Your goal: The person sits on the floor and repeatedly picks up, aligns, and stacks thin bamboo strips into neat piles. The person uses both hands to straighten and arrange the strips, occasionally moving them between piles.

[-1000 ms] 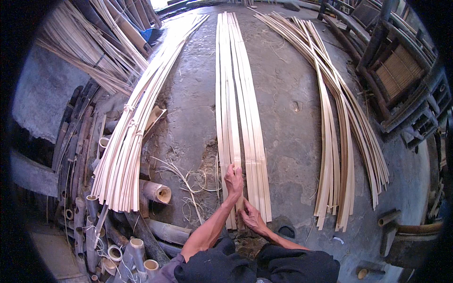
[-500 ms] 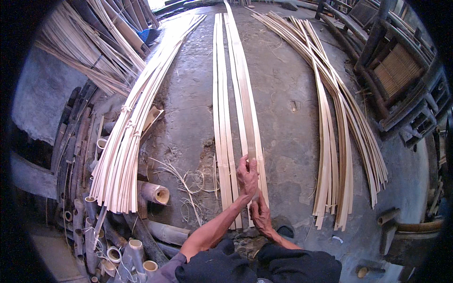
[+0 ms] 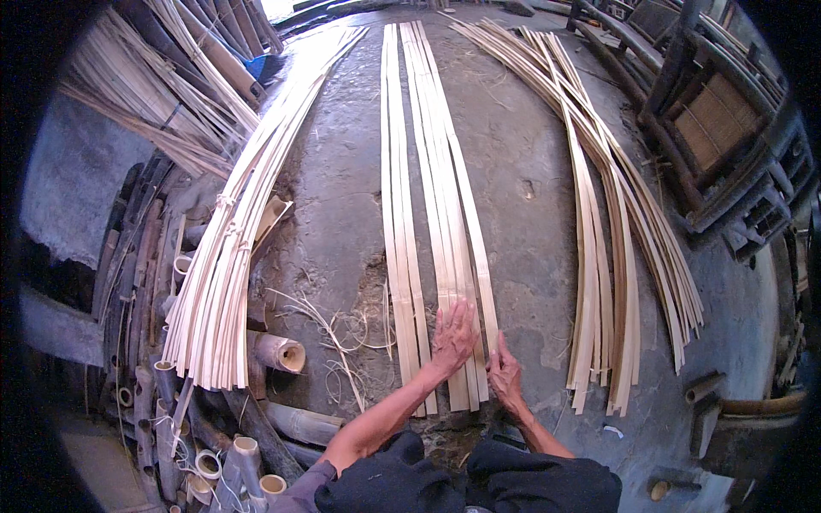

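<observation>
A wide band of floor (image 3: 530,256) is left between the middle strips (image 3: 445,214) and the crossed pile (image 3: 587,282) on the right. On the left, the room is narrowed by thin peelings (image 3: 329,329), a cut bamboo tube (image 3: 278,353) and the tied bundle (image 3: 218,308). The near ends of the middle strips are stopped just ahead of the dark trousers (image 3: 376,479).

The left hand (image 3: 453,333) is laid palm down on the middle strips, its fingers stretched forward. The right hand (image 3: 505,368) is placed against the near part of the outermost strip (image 3: 485,286); whether the strip is pinched cannot be told.

Half a second ago, the left hand was curled around a darker-faced strip whose far end was pushed out past the others. Now the hand is flattened, the right hand has been shifted rightward, and the far ends are nearly level.

The strips are long, flat and pale, and are parted lengthwise into two groups by a narrow gap. The outermost strip is set slightly apart toward its near end. Faint joint marks are seen just beyond the left fingers.
</observation>
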`<control>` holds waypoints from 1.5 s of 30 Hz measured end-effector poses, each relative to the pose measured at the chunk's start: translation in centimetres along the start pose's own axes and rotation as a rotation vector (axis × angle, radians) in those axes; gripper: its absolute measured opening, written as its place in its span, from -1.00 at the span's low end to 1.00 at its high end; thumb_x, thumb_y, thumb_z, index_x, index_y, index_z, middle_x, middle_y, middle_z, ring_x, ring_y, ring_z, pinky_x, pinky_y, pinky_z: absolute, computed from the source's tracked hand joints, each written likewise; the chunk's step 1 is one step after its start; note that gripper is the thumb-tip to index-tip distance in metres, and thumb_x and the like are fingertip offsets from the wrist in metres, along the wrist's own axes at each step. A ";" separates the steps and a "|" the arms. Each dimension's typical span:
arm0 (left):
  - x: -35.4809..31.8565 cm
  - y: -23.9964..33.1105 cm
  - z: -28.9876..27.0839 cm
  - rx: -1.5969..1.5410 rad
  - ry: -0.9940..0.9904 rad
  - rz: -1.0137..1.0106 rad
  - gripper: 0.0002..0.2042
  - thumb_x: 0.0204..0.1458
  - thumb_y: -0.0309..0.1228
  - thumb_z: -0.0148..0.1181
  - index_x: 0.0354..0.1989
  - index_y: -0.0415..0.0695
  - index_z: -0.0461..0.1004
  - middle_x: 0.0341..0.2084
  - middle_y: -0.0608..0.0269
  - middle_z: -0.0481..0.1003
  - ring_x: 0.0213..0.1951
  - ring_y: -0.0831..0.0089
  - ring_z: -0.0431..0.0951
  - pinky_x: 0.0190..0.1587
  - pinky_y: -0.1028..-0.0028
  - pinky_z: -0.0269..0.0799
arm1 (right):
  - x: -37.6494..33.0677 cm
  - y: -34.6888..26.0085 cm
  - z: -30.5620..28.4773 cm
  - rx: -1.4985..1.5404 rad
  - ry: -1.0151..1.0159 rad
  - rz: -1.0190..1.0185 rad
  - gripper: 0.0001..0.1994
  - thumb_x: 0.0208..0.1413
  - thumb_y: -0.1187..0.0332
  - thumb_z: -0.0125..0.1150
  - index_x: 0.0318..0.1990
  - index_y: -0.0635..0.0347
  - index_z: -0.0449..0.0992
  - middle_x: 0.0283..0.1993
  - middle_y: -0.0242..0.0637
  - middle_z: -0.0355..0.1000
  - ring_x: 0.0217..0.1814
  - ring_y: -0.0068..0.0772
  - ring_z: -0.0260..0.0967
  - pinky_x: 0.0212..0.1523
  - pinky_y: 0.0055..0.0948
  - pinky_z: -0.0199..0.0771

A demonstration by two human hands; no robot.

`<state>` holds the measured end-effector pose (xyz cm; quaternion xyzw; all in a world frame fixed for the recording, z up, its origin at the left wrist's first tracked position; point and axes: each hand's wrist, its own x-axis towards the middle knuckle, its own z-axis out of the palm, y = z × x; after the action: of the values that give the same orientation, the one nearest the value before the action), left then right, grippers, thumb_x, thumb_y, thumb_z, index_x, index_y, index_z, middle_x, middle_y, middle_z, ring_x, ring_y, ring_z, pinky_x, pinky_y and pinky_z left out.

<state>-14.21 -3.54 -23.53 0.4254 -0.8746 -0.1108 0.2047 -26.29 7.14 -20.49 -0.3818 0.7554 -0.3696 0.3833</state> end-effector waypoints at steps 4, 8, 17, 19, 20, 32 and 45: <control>-1.3 -0.3 0.3 0.045 -0.186 0.029 -0.38 0.12 -0.11 0.04 0.33 -0.13 0.14 0.38 0.09 0.01 0.41 0.14 -0.07 0.38 0.01 -0.28 | -0.1 0.2 0.0 -0.059 0.007 -0.029 -0.47 0.29 0.29 -0.06 0.39 0.09 0.06 -0.42 -0.28 0.37 -0.40 -0.49 0.30 -0.33 -0.45 0.39; -1.8 -0.6 0.6 0.051 -0.179 0.041 -0.36 0.13 -0.08 0.02 0.35 -0.11 0.11 0.40 0.08 -0.03 0.43 0.16 -0.12 0.39 0.01 -0.33 | -0.8 -0.6 -0.4 -0.050 -0.008 0.023 -0.47 0.27 0.24 -0.02 0.36 0.15 0.13 -0.16 0.03 0.51 -0.20 -0.43 0.45 -0.15 -0.38 0.45; -1.3 -1.9 -0.2 -0.142 -0.119 -0.045 -0.36 0.15 -0.20 0.04 0.36 -0.18 0.02 0.37 0.02 0.01 0.41 0.18 -0.04 0.40 0.07 -0.26 | -2.3 -3.0 1.0 0.011 0.120 -0.204 -0.48 0.24 0.29 0.08 0.34 0.09 0.20 -0.20 0.00 0.55 -0.37 -0.64 0.36 -0.35 -0.44 0.46; -0.6 -2.0 -0.9 -0.119 0.005 -0.096 -0.40 0.13 -0.27 0.08 0.32 -0.23 0.10 0.33 -0.03 0.08 0.37 0.14 0.05 0.39 0.12 -0.13 | -2.3 -3.2 1.8 0.065 0.081 -0.258 -0.45 0.26 0.31 0.06 0.39 0.05 0.11 -0.51 -0.46 0.31 -0.51 -0.68 0.17 -0.48 -0.58 0.32; -0.3 -2.3 -1.3 -0.208 0.042 -0.141 -0.42 0.13 -0.29 0.08 0.30 -0.25 0.13 0.31 -0.05 0.10 0.36 0.13 0.07 0.38 0.13 -0.10 | -2.3 -3.3 2.4 0.111 0.056 -0.218 -0.44 0.27 0.31 0.05 0.39 0.04 0.09 -0.51 -0.46 0.30 -0.53 -0.68 0.17 -0.50 -0.59 0.31; 0.6 -5.1 -4.1 -1.471 0.087 -0.923 -0.68 0.26 -0.31 -0.09 0.10 -0.22 0.27 -0.35 0.13 0.50 -0.40 0.42 0.56 -0.36 0.42 0.54 | -3.6 -4.2 8.3 0.321 -0.340 0.040 -0.37 0.29 0.37 -0.02 0.45 0.06 -0.13 -0.50 -0.45 0.32 -0.56 -0.66 0.23 -0.55 -0.53 0.37; 2.3 -1.1 -9.9 -1.030 0.369 -0.736 -0.79 0.28 -0.29 -0.05 -0.27 -0.17 0.38 -0.59 0.42 0.34 -0.58 0.67 0.33 -0.51 0.56 0.34 | -3.1 -4.9 7.9 0.108 -0.238 -0.345 -0.47 0.32 0.35 -0.08 0.41 0.08 0.00 -0.48 -0.24 0.32 -0.49 -0.50 0.28 -0.44 -0.45 0.38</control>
<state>-10.25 -6.24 -14.48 0.5561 -0.4578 -0.5034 0.4773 -16.77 5.61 -18.84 -0.5254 0.6072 -0.4221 0.4208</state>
